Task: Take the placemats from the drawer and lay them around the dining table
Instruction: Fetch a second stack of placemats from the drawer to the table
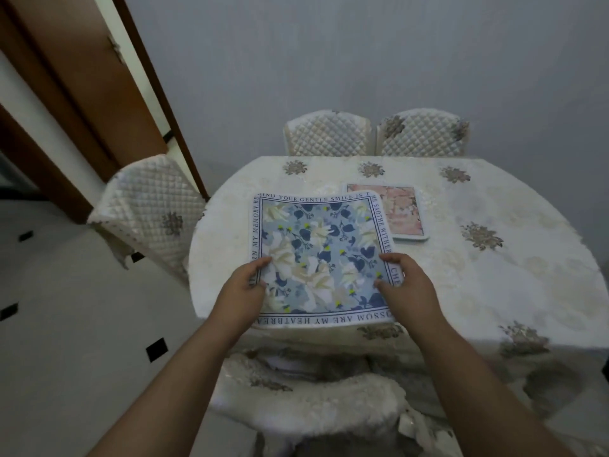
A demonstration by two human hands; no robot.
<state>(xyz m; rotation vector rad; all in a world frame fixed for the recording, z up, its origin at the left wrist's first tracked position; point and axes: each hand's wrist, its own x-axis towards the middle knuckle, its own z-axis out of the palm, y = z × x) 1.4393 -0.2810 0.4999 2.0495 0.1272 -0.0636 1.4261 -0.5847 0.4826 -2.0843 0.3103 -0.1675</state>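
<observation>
A blue flowered placemat point(318, 258) lies at the near left edge of the counter point(494, 275), its far right corner overlapping a pink placemat point(403, 211). The left hand point(242, 288) and the right hand point(407, 282) hold its two side edges, fingers point(390, 258) pinching the cloth. Quilted chairs point(324, 133) stand around the counter.

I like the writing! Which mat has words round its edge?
The blue flowered mat held by both hands; the pink mat behind it has a plain border.

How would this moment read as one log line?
blue mat | held by left hand and right hand | over table | pink mat laid
</observation>
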